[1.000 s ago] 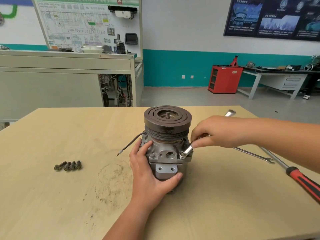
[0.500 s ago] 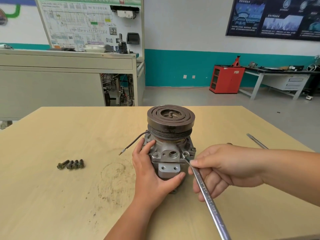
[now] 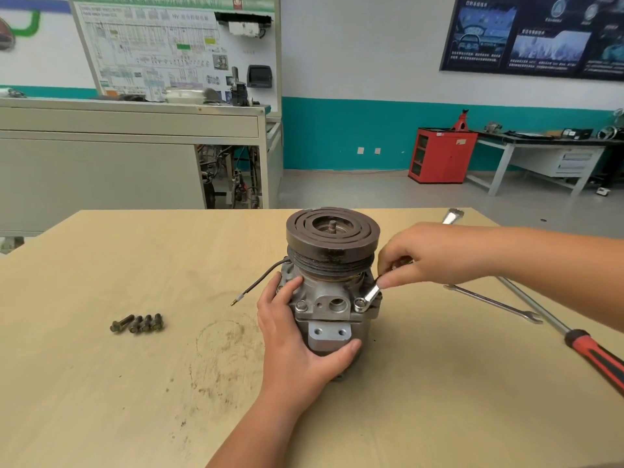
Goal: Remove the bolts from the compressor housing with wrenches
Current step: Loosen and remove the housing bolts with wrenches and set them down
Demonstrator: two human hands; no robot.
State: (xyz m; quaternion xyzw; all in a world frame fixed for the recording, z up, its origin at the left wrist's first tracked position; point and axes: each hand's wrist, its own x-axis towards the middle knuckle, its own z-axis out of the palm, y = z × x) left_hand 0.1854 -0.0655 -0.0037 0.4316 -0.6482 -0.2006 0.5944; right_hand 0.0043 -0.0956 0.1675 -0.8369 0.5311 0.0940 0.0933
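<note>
Right hand pinches wrench, seated on bolt (left hand grips compressor).

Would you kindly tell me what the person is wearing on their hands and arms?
Nothing visible: the left hand and right hand are ungloved, without rings or a watch, and the left forearm and right forearm are bare, no sleeve in view.

Left arm: bare forearm comes up from the near edge, slanting toward the far right.
Left hand: wrapped round the compressor housing, fingers laid up its left side, thumb stretched across the near lower block.
Right arm: bare forearm reaches in from the right edge, roughly level.
Right hand: fingers curled, thumb and forefinger pinching the wrench near its ring end, at the housing's right side.
</note>
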